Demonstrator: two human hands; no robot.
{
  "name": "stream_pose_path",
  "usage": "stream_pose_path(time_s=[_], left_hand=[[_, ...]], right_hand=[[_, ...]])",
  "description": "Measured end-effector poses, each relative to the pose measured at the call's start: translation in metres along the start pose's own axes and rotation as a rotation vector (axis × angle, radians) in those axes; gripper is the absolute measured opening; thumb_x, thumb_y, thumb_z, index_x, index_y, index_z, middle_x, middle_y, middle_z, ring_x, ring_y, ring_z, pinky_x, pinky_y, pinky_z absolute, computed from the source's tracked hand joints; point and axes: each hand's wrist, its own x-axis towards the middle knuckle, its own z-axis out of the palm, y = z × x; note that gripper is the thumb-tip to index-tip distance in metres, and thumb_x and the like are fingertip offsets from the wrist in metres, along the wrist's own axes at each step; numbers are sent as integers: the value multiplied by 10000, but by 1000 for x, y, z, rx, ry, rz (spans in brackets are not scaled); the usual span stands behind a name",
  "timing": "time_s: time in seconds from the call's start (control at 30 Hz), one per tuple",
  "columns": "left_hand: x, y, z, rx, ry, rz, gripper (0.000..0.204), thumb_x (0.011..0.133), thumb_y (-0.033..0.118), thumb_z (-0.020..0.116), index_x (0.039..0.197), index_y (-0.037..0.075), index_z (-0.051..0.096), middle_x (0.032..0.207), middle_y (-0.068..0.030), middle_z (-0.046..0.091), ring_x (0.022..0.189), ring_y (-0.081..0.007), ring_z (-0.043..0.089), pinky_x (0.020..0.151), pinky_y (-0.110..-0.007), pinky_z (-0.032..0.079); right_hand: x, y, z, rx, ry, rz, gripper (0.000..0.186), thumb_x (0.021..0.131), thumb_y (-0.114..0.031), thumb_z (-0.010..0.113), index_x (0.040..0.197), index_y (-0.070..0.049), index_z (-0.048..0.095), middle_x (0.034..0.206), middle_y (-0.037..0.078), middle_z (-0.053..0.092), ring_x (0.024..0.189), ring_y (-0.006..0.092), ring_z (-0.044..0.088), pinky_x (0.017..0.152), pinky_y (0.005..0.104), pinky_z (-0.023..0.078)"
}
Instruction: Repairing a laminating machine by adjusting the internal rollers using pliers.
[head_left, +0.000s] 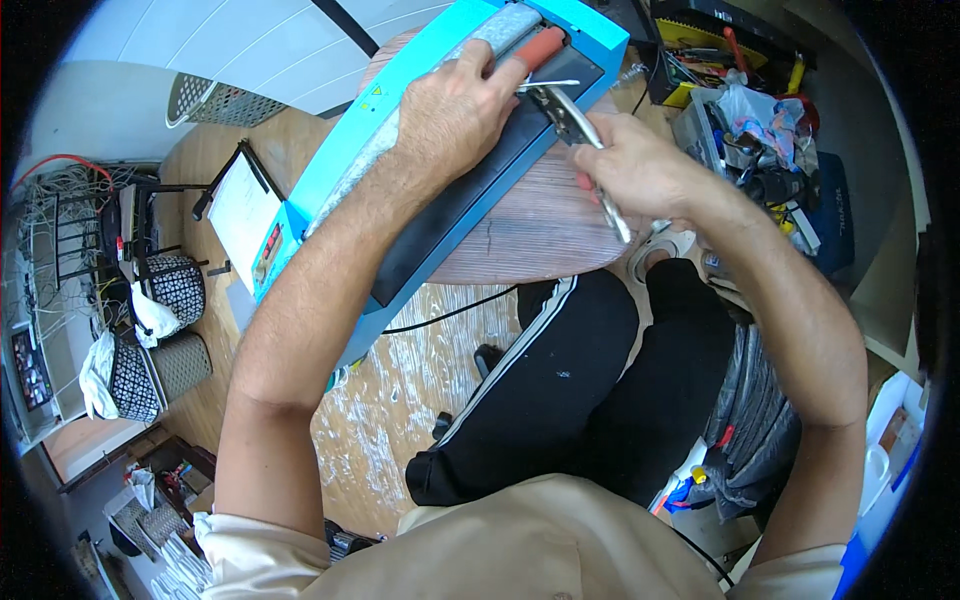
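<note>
A long turquoise machine point(400, 72) with a dark flat bed point(440, 238) and a grey fuzzy roller point(497, 32) lies slantwise on a round wooden table point(520, 235). My left hand point(458, 108) reaches over it, fingers closed on an orange-red cylinder point(541, 48) near the machine's far end. A thin whitish rod point(550, 83) sticks out beside those fingers. In my right hand point(640, 165) is a pair of metal locking pliers point(566, 118). Their jaws are at the rod, close to my left fingertips; whether they grip it I cannot tell.
Toolboxes point(700, 60) and a bin of mixed items point(745, 130) stand at the far right. To the left are a clipboard with white paper point(240, 215), patterned baskets point(170, 290) and tangled wires point(60, 210). A black cable point(455, 314) runs below the table edge.
</note>
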Motion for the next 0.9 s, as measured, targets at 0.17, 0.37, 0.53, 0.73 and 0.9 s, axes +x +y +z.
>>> stream_pose_path(time_s=[0.17, 0.37, 0.53, 0.73, 0.9], left_hand=[[10, 5, 12, 95, 159, 143, 125, 832, 165, 705, 902, 71, 661, 885, -90, 582, 622, -195, 636, 517, -297, 548], [12, 15, 9, 116, 87, 116, 97, 817, 159, 698, 819, 66, 673, 820, -74, 571, 630, -174, 622, 519, -280, 525], [13, 17, 10, 111, 77, 82, 85, 824, 148, 681, 811, 69, 654, 798, -72, 565, 660, -174, 621, 531, -282, 517], [9, 21, 11, 102, 152, 37, 69, 813, 123, 667, 782, 71, 631, 795, -73, 560, 675, -190, 610, 545, -301, 508], [8, 24, 13, 72, 153, -15, 64, 808, 116, 660, 776, 73, 625, 788, -74, 553, 673, -199, 598, 559, -314, 505]], right_hand=[[9, 1, -28, 70, -219, 78, 108, 964, -131, 491, 984, -50, 560, 756, 27, 605, 608, 111, 595, 502, 240, 491], [15, 15, -24, 164, -235, 55, 110, 967, -142, 521, 1020, -54, 559, 746, 20, 612, 586, 86, 601, 469, 192, 493], [15, 18, -23, 217, -220, 85, 131, 969, -156, 541, 1045, -51, 555, 730, 17, 600, 570, 86, 594, 469, 186, 496], [6, 12, -21, 332, -120, 145, 161, 960, -200, 557, 881, -61, 565, 660, 19, 566, 489, 58, 480, 365, 173, 351], [9, 13, -25, 536, -196, 182, 213, 993, -259, 537, 950, -51, 545, 684, 35, 571, 502, 69, 483, 368, 176, 356]])
